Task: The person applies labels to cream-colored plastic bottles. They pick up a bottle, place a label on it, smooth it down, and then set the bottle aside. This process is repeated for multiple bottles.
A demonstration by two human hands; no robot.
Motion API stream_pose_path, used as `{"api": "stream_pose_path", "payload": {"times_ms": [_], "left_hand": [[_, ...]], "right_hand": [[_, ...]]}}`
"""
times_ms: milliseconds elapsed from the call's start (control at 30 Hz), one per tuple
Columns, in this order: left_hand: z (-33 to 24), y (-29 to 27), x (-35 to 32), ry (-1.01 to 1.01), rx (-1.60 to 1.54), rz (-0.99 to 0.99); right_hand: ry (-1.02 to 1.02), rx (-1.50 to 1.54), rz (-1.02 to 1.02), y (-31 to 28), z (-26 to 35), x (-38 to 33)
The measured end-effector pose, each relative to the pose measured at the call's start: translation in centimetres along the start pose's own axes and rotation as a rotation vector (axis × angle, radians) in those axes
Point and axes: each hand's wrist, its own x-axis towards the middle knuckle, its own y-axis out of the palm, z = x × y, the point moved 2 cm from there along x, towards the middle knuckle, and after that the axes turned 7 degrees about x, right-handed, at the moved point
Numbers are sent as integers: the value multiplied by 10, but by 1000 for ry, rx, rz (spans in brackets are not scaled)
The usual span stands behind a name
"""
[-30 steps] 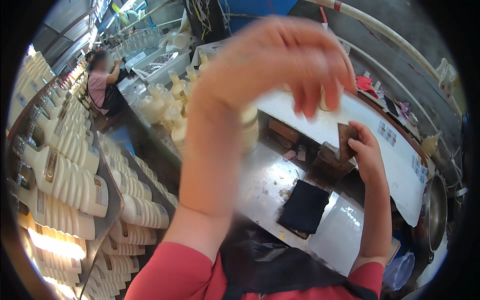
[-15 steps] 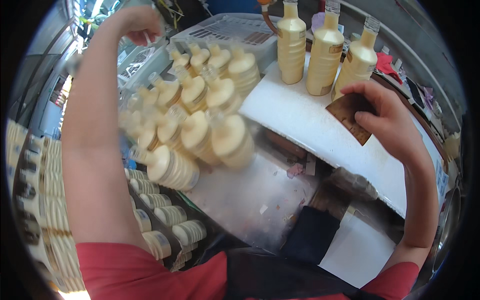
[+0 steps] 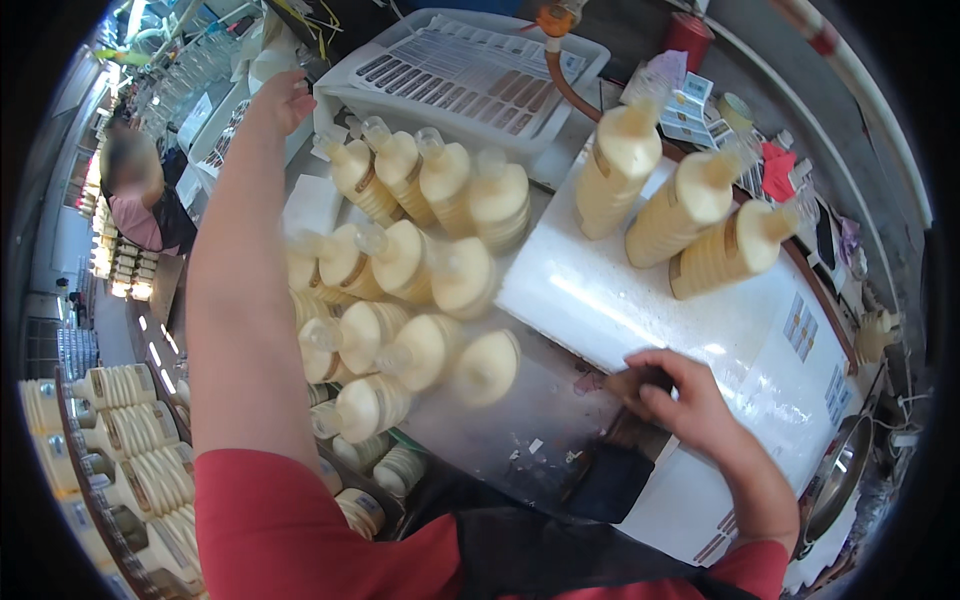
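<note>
My left hand (image 3: 285, 100), arm stretched far forward, is beside the left end of a white plastic bin (image 3: 340, 95). Its fingers are curled; whatever they hold, if anything, is too small to make out. Low over the near edge of a white foam slab (image 3: 730, 340), my right hand (image 3: 680, 400) grips a flat brown piece (image 3: 630, 388), partly hidden by the fingers. Three ribbed bottles of cream colour (image 3: 617, 175) with clear necks stand on the slab. Several more such bottles (image 3: 400, 265) stand in rows on the metal tabletop (image 3: 480, 440) between my arms.
Sheets of brown oval labels (image 3: 460, 80) lie on the bin. A crate (image 3: 222, 135) of small items is beyond my left hand. Racked bottles (image 3: 135, 450) fill the lower left. A person (image 3: 145, 195) is farther back. A dark cloth (image 3: 610, 480) lies near me.
My right hand has moved down and nearer with the brown piece, away from the three bottles. My left hand has lowered slightly. The view has shifted, showing the label sheets more fully.
</note>
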Motion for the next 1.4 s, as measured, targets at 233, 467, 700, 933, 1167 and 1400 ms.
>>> {"api": "stream_pose_path", "payload": {"times_ms": [233, 467, 700, 933, 1167, 1400], "left_hand": [[17, 24, 67, -151, -20, -23], [27, 36, 107, -214, -144, 117], [51, 26, 197, -106, -408, -92], [29, 59, 180, -161, -324, -140], [40, 2, 181, 236, 802, -524], [32, -17, 153, 39, 701, -410]], "right_hand": [[326, 335, -373, 6, -24, -71], [391, 460, -658, 3, -30, -96], [388, 500, -709, 5, -23, -74], [428, 574, -763, 18, -18, -53], [433, 488, -697, 16, -38, -51], [441, 517, -630, 16, -35, -34]]}}
